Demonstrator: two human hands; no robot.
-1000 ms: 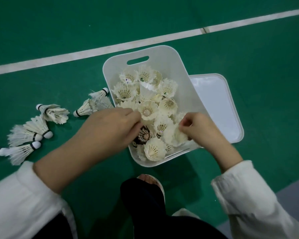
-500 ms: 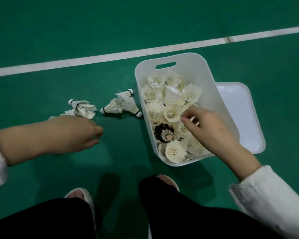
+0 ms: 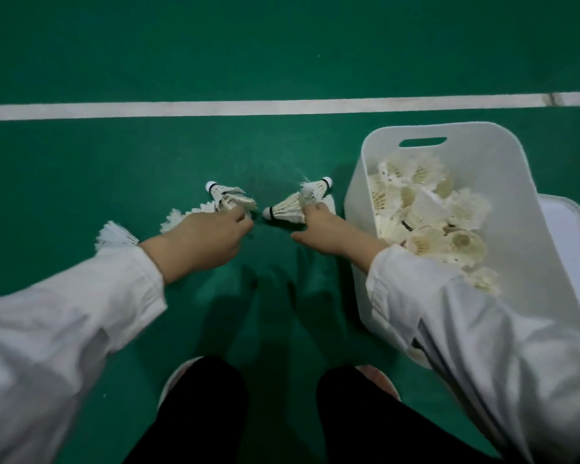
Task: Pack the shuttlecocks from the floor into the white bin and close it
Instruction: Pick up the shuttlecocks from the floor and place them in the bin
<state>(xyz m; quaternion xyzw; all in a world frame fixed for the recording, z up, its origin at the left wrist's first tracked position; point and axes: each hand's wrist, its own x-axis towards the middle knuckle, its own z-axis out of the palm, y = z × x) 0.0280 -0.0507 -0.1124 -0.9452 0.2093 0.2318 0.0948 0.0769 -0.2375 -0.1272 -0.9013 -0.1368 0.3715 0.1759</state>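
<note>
Two-handed pickup on green floor (image 3: 81, 179), left of well-filled bin (image 3: 359, 229); lid (image 3: 565, 222) off, at bin's right edge. Left hand (image 3: 201, 239) pinching skirt of one shuttlecock (image 3: 226, 195). Right hand (image 3: 332, 236) thumb spread, fingertip on a pair (image 3: 287, 209), grip not discernible. Probably featherlight and crushable: best taken at cork or lightly round skirt.

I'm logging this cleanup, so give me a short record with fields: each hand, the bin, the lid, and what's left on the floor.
left hand: fingertips on a floor shuttlecock, grip unclear
right hand: fingertips on the shuttlecock nearer the bin, grip unclear
white bin: open, many shuttlecocks inside
lid: off, showing at the bin's right side
left to pack: at least five loose shuttlecocks
</note>
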